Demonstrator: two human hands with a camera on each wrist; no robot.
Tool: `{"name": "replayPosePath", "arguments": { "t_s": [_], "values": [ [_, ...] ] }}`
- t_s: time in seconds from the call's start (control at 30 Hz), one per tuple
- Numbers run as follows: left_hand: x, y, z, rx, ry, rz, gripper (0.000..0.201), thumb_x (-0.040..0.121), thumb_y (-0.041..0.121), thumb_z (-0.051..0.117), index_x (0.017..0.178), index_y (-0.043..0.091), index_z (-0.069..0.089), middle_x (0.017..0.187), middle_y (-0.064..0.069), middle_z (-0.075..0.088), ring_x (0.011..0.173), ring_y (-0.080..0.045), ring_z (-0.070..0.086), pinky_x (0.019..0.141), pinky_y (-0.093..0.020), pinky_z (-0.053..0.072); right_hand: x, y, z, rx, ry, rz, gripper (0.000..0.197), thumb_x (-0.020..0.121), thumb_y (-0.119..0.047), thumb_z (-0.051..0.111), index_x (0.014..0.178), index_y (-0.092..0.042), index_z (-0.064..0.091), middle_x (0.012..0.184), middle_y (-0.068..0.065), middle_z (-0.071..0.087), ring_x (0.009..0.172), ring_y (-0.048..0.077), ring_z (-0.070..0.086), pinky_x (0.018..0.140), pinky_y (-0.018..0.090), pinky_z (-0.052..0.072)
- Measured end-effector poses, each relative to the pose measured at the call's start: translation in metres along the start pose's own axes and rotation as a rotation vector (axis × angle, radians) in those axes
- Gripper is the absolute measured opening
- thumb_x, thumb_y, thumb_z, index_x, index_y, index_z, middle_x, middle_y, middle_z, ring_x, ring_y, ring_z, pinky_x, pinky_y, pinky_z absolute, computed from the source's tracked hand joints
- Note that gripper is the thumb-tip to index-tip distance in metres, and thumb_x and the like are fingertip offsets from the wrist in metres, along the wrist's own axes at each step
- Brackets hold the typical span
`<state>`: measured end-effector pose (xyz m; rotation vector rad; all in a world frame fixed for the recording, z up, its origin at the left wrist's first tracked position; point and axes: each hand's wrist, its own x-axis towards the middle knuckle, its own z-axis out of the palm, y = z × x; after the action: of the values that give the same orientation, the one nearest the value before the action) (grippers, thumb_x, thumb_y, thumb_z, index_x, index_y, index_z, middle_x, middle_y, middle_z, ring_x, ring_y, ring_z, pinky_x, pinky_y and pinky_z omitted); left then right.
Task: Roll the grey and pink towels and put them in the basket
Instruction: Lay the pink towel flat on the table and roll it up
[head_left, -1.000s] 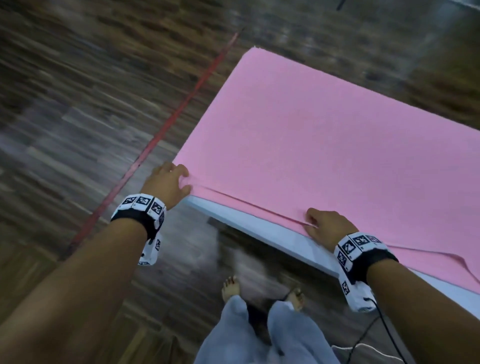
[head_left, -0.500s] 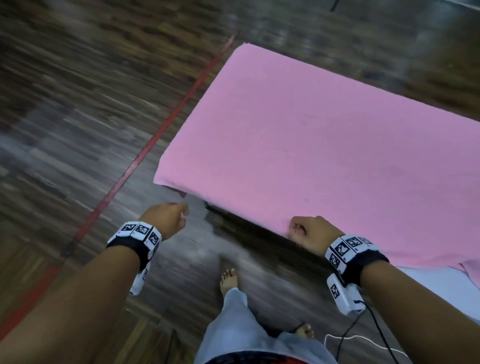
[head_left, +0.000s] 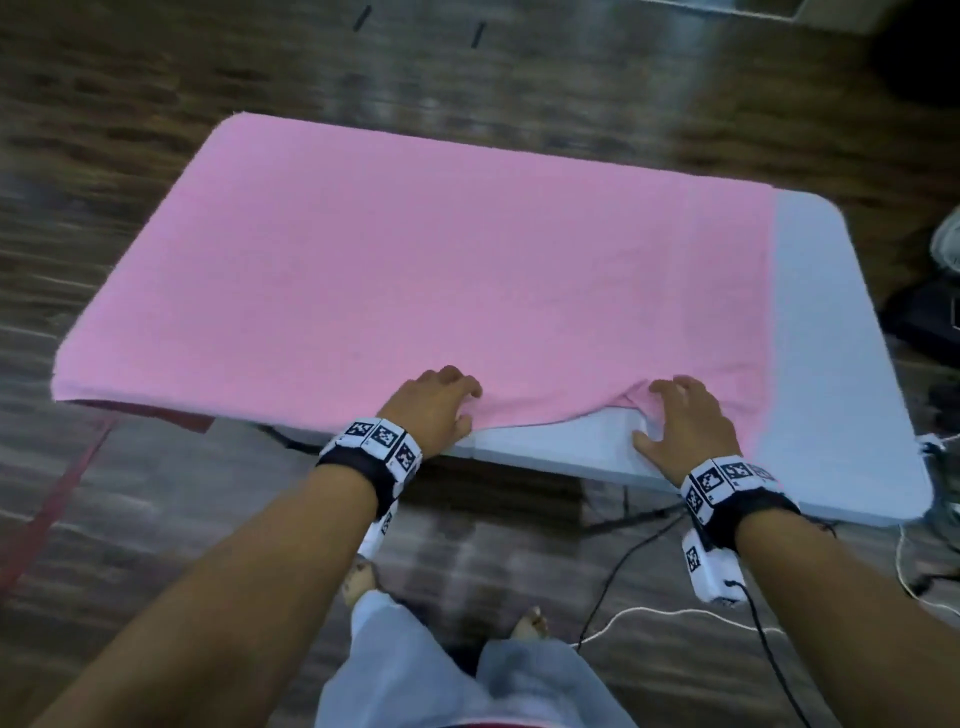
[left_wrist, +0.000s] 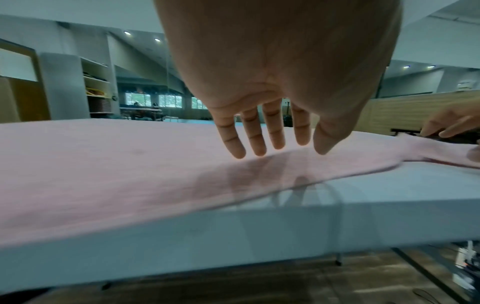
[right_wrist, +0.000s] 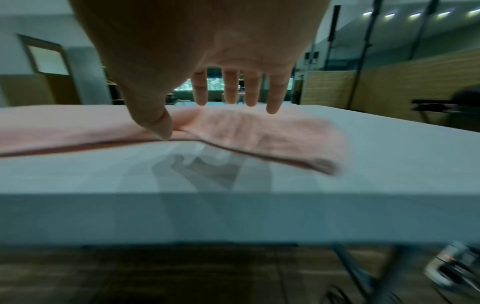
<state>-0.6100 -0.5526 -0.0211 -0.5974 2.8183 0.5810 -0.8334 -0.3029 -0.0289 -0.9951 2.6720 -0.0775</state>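
The pink towel (head_left: 441, 260) lies spread flat over most of the white table (head_left: 841, 364), its left end hanging a little over the table's end. My left hand (head_left: 447, 402) rests on the towel's near edge with straight fingers (left_wrist: 255, 142). My right hand (head_left: 670, 415) is to its right, fingers (right_wrist: 250, 92) stretched over a raised fold of the towel (right_wrist: 259, 133), thumb at the hem on the bare table. Neither hand grips anything. No grey towel or basket is in view.
A bare strip of table shows at the right end and along the near edge (head_left: 561, 441). Cables (head_left: 649, 613) trail on the wooden floor by my bare feet (head_left: 530, 626). A red line (head_left: 67, 478) crosses the floor on the left. Dark gear (head_left: 924, 317) sits right of the table.
Both hands held the towel's edge in fists at the table's left end. They have moved right along the near edge, let go and now lie open on the towel.
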Motion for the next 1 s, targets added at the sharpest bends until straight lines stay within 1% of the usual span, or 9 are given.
{"name": "replayPosePath", "arguments": {
  "t_s": [0.13,0.27,0.37,0.43,0.53,0.63,0.73,0.83,1.0],
  "values": [
    [0.035,0.079,0.026,0.140,-0.097,0.049,0.049,0.090,0.034,0.056,0.137,0.025,0.042,0.137,-0.005,0.045,0.117,-0.028,0.046,0.095,-0.040,0.043,-0.033,0.085,0.007,0.026,-0.105,0.103,0.063,0.087,-0.043,0.059,0.142,-0.024,0.036,0.152,-0.001,0.031,0.132,0.023,0.041,0.098,0.040,0.044],
    [0.044,0.120,0.038,0.221,-0.138,0.086,0.038,0.087,0.027,0.055,0.124,0.022,0.049,0.123,-0.004,0.051,0.108,-0.028,0.050,0.086,-0.037,0.043,-0.058,0.130,0.006,-0.092,-0.034,0.026,0.034,0.088,-0.024,0.055,0.123,-0.020,0.055,0.128,0.003,0.052,0.111,0.028,0.052,0.084,0.037,0.046],
    [0.039,0.130,0.035,0.137,-0.287,0.207,0.022,0.089,0.031,0.056,0.109,0.023,0.055,0.110,-0.001,0.059,0.100,-0.025,0.057,0.080,-0.033,0.044,-0.063,0.154,0.002,-0.207,-0.066,0.047,0.025,0.087,-0.017,0.053,0.111,-0.019,0.059,0.117,0.002,0.052,0.104,0.026,0.052,0.080,0.034,0.039],
    [0.040,0.134,0.025,0.062,-0.329,0.193,0.016,0.090,0.034,0.055,0.104,0.027,0.056,0.103,0.003,0.066,0.092,-0.023,0.061,0.075,-0.029,0.044,-0.061,0.164,-0.004,-0.270,-0.079,0.086,0.020,0.089,-0.019,0.048,0.105,-0.019,0.060,0.111,0.002,0.054,0.100,0.026,0.052,0.078,0.034,0.036],
    [0.051,0.141,0.013,0.067,-0.246,0.165,0.020,0.090,0.031,0.054,0.109,0.028,0.057,0.109,0.002,0.066,0.094,-0.023,0.060,0.078,-0.030,0.044,-0.055,0.169,-0.014,-0.231,-0.015,0.140,0.021,0.092,-0.021,0.044,0.102,-0.014,0.060,0.102,0.005,0.058,0.093,0.030,0.054,0.076,0.036,0.038],
    [0.064,0.154,0.015,0.089,-0.237,0.200,0.033,0.091,0.030,0.054,0.124,0.025,0.055,0.125,-0.001,0.056,0.106,-0.024,0.057,0.091,-0.037,0.047,-0.050,0.167,-0.014,-0.108,0.030,0.090,0.027,0.089,-0.024,0.050,0.113,-0.015,0.059,0.117,0.008,0.056,0.101,0.031,0.054,0.082,0.039,0.042],
    [0.076,0.168,0.028,0.119,-0.294,0.205,0.032,0.091,0.033,0.053,0.121,0.024,0.056,0.120,-0.002,0.058,0.106,-0.027,0.058,0.089,-0.036,0.047,-0.044,0.164,-0.010,-0.050,-0.032,0.016,0.031,0.090,-0.027,0.050,0.119,-0.019,0.057,0.126,0.005,0.053,0.108,0.028,0.052,0.089,0.038,0.043],
    [0.092,0.178,0.031,0.105,-0.293,0.185,0.025,0.093,0.037,0.048,0.115,0.028,0.057,0.110,-0.001,0.066,0.097,-0.026,0.060,0.081,-0.032,0.046,-0.033,0.173,-0.011,-0.119,-0.048,0.021,0.024,0.091,-0.026,0.047,0.109,-0.015,0.057,0.111,0.007,0.056,0.099,0.028,0.052,0.081,0.037,0.043],
    [0.137,0.198,0.023,0.066,-0.260,0.239,0.024,0.094,0.034,0.046,0.114,0.029,0.058,0.108,0.002,0.067,0.093,-0.024,0.060,0.081,-0.033,0.048,-0.007,0.186,-0.032,-0.106,-0.111,0.044,0.019,0.092,-0.025,0.044,0.096,-0.010,0.056,0.093,0.008,0.057,0.086,0.030,0.054,0.070,0.036,0.043]
  ]
}}
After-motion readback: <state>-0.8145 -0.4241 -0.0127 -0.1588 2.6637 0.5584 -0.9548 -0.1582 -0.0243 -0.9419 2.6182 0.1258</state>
